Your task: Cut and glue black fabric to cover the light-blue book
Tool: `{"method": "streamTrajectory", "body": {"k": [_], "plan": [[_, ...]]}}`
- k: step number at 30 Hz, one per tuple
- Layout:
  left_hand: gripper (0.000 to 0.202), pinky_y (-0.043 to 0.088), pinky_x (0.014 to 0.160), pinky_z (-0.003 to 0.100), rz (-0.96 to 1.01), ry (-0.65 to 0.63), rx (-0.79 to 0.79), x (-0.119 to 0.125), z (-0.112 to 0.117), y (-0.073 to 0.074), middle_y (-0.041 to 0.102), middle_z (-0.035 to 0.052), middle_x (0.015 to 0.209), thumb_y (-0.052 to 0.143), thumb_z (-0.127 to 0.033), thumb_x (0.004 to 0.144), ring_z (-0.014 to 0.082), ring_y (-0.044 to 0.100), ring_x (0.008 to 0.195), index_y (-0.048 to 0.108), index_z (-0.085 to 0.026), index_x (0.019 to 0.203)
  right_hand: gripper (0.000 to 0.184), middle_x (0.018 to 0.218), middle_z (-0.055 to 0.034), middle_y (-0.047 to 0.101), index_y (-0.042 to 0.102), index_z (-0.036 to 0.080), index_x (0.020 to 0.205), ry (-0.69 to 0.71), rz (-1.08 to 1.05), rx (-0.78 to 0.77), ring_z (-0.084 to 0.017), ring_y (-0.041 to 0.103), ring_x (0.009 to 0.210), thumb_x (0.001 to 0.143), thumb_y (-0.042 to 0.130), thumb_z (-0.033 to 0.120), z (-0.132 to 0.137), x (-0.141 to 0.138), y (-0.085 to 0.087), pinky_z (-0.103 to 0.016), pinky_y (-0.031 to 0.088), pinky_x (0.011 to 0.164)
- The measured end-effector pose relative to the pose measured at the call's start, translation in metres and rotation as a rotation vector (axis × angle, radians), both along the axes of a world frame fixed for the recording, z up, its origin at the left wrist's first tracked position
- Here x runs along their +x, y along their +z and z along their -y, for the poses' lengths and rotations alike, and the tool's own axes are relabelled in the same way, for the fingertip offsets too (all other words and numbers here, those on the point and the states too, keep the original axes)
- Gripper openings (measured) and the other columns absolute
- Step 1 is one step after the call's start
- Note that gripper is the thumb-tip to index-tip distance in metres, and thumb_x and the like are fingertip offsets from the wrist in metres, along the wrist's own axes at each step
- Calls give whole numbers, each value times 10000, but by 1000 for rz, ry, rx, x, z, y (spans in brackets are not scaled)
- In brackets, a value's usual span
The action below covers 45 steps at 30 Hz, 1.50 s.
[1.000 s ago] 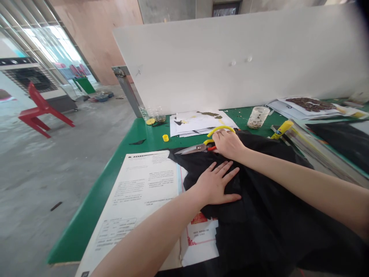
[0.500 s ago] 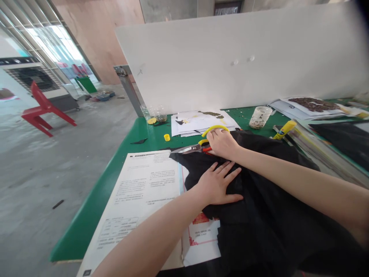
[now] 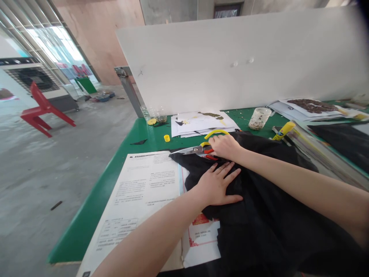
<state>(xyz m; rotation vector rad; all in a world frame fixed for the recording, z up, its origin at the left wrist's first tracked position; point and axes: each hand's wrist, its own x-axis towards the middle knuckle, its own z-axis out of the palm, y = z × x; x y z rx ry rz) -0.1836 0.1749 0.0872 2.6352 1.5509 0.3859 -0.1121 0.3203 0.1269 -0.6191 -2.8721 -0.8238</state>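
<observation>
Black fabric (image 3: 259, 215) covers the right part of an open book (image 3: 138, 192) and the table beside it. My left hand (image 3: 217, 184) lies flat on the fabric, fingers spread, pressing it down. Just beyond, my right hand (image 3: 225, 147) is wrapped around the handles of a pair of scissors (image 3: 197, 150) with yellow and red grips. The blades point left at the fabric's far edge, near the top of the book. A sheet with a red printed border (image 3: 203, 242) shows below the fabric.
On the green table (image 3: 115, 148) are a yellow cap (image 3: 167, 138), papers with dark bits (image 3: 204, 123), a clear plastic cup (image 3: 260, 117) and a glue stick (image 3: 284, 131). A white board (image 3: 213, 69) stands behind. A red chair (image 3: 43, 109) is on the floor at left.
The scissor handles have spread slightly, with more of the red grip showing, and my right hand has shifted a little to the right. My left hand stays in place.
</observation>
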Motion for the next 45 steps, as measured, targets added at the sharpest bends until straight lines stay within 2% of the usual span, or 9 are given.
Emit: {"method": "streamTrajectory", "body": {"k": [6, 9, 11, 22, 27, 31, 36, 42, 45], "plan": [[797, 141, 1126, 437, 14, 3, -11, 0, -2, -2, 198, 85, 1517, 308, -694, 829, 226, 163, 1393, 176, -211, 1448, 264, 823, -181, 633, 551, 64, 912, 6, -3, -1, -282, 600, 756, 810, 522, 305, 3, -2, 3, -301, 310, 586], [797, 134, 1127, 443, 20, 5, -23, 1, -3, -2, 201, 84, 1516, 309, -699, 825, 230, 172, 1391, 177, -220, 1448, 168, 830, -163, 644, 563, 80, 895, 8, -26, -18, -271, 599, 783, 830, 447, 183, 3, -4, 6, -314, 319, 628], [796, 129, 1127, 446, 23, 3, -30, 1, -3, -2, 204, 89, 1515, 307, -700, 824, 228, 176, 1390, 178, -221, 1448, 186, 840, -148, 650, 570, 89, 900, -8, -47, -38, -259, 599, 791, 834, 400, 127, 3, -6, 8, -318, 322, 643], [791, 221, 1082, 489, 29, 13, -50, 1, -2, -2, 252, 95, 1498, 307, -698, 824, 250, 230, 1369, 157, -239, 1450, 412, 907, -182, 612, 546, 50, 957, -74, -159, -99, -303, 541, 916, 758, 555, 411, 12, -10, 3, -345, 375, 723], [780, 216, 1086, 466, 4, 26, -34, 2, -2, -2, 281, 99, 1486, 300, -699, 826, 261, 258, 1356, 208, -225, 1438, 381, 933, -187, 606, 536, 46, 991, -65, -147, -84, -292, 536, 896, 780, 527, 363, 16, -22, 5, -349, 374, 719], [782, 194, 1098, 462, 1, 16, -30, 2, -2, 0, 292, 106, 1480, 306, -703, 822, 261, 256, 1356, 248, -209, 1425, 433, 930, -194, 605, 541, 39, 1005, -30, -131, -60, -307, 529, 894, 775, 548, 407, 17, -29, 8, -363, 371, 710], [788, 159, 1114, 453, 11, 7, -25, 1, -3, 0, 271, 113, 1488, 303, -701, 825, 248, 229, 1369, 218, -210, 1436, 383, 879, -190, 618, 562, 50, 974, -15, -92, -71, -315, 535, 882, 783, 548, 381, 14, -26, 8, -364, 365, 689], [797, 143, 1119, 455, -10, 1, -45, 2, -3, -1, 241, 105, 1501, 273, -701, 830, 239, 196, 1381, 172, -208, 1448, 244, 842, -175, 638, 598, 67, 914, -14, -53, -79, -294, 560, 858, 832, 465, 254, 11, -26, 10, -349, 363, 679], [804, 141, 1118, 466, -23, 4, -74, 2, -4, 0, 225, 104, 1507, 260, -707, 828, 244, 187, 1384, 171, -205, 1449, 255, 835, -164, 644, 606, 82, 906, -7, -67, -93, -287, 564, 867, 837, 475, 289, 13, -27, 13, -343, 369, 679]]}}
